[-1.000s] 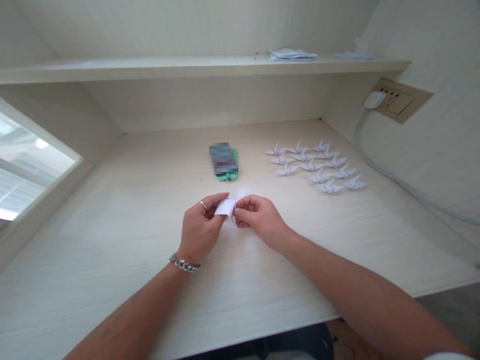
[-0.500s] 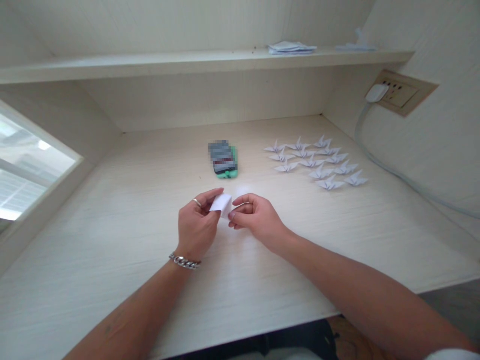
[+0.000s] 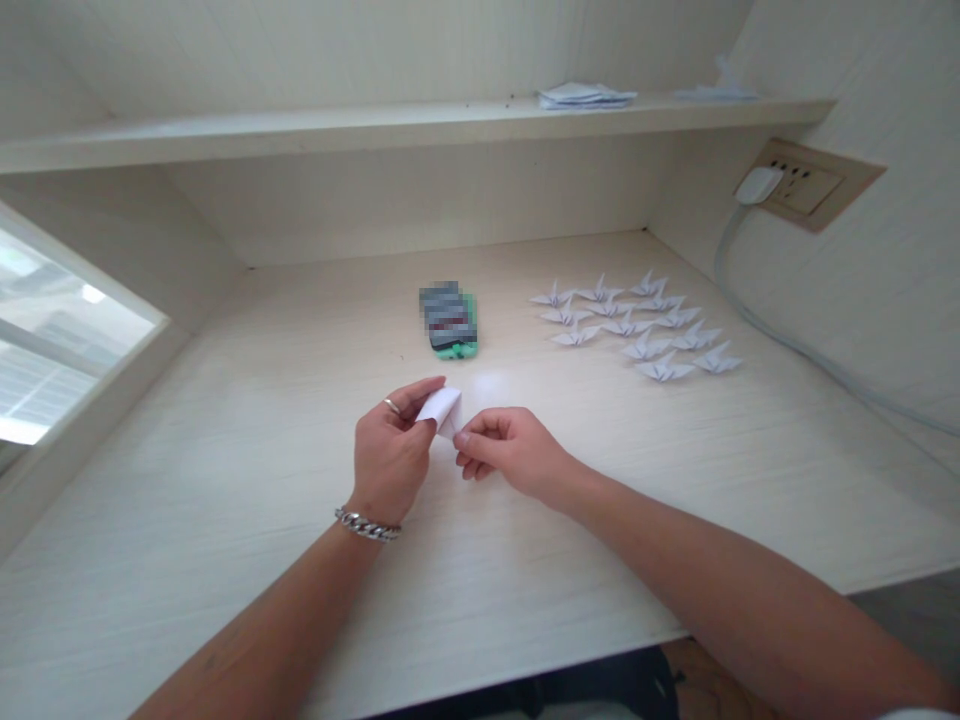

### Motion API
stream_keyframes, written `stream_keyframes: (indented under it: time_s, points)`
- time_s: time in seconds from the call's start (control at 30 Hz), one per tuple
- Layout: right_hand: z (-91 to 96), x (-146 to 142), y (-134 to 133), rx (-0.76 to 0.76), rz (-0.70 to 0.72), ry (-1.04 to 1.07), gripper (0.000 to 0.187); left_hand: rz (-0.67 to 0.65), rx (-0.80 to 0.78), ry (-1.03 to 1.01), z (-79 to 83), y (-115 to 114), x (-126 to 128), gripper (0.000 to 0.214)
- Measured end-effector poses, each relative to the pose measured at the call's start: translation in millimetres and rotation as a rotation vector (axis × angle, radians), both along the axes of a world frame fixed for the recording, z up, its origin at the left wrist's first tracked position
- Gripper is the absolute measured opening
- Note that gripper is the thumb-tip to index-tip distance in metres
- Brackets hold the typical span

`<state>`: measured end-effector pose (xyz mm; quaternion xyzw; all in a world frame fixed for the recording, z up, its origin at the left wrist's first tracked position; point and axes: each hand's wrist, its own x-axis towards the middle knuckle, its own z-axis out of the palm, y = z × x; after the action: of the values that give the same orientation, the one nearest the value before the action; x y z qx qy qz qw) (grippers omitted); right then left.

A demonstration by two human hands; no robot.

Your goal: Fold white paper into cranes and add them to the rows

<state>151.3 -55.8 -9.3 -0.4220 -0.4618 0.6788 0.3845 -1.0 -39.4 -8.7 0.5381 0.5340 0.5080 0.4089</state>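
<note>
A small folded piece of white paper [image 3: 440,408] is held above the desk, tilted, with a flap facing right. My left hand [image 3: 394,450], with a ring and a chain bracelet, grips its left side between thumb and fingers. My right hand [image 3: 514,445] pinches the paper's lower right corner between thumb and forefinger, the other fingers curled beneath. Behind the hands, a phone-like object in a green case [image 3: 454,335] lies on the desk, its face pixelated. Several white paper cranes [image 3: 626,325] stand in rows to the right.
A shelf [image 3: 337,130] runs across the back, bearing a stack of white paper [image 3: 585,96] and more paper at its right end. A white plug [image 3: 759,186] sits in the wall socket [image 3: 817,190], its grey cable [image 3: 780,340] trailing along the right side. A window [image 3: 60,340] is at left.
My right hand has moved slightly down, its thumb and forefinger now closed on the paper's lower corner. The paper's right flap has shifted downward. My left hand keeps its hold.
</note>
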Motion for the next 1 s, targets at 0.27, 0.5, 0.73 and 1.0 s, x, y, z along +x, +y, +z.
stream_keyframes:
  time_s: [0.27, 0.5, 0.73, 1.0]
  points:
    - [-0.8, 12.5, 4.8, 0.377, -0.258, -0.200, 0.020, -0.085, -0.067, -0.043, -0.2, 0.0, -2.3, 0.035]
    - [3.9, 15.5, 6.5, 0.497, -0.286, -0.319, 0.013, -0.192, -0.102, 0.110, 2.6, 0.1, -2.0, 0.033]
    - [6.1, 20.2, 6.0, 0.623, -0.256, -0.460, 0.012, -0.236, -0.097, 0.124, 9.6, -2.8, 1.3, 0.033]
    - [3.7, 21.5, 7.1, 0.710, -0.222, -0.578, 0.013, -0.233, -0.150, 0.137, 15.8, -5.1, 4.5, 0.029]
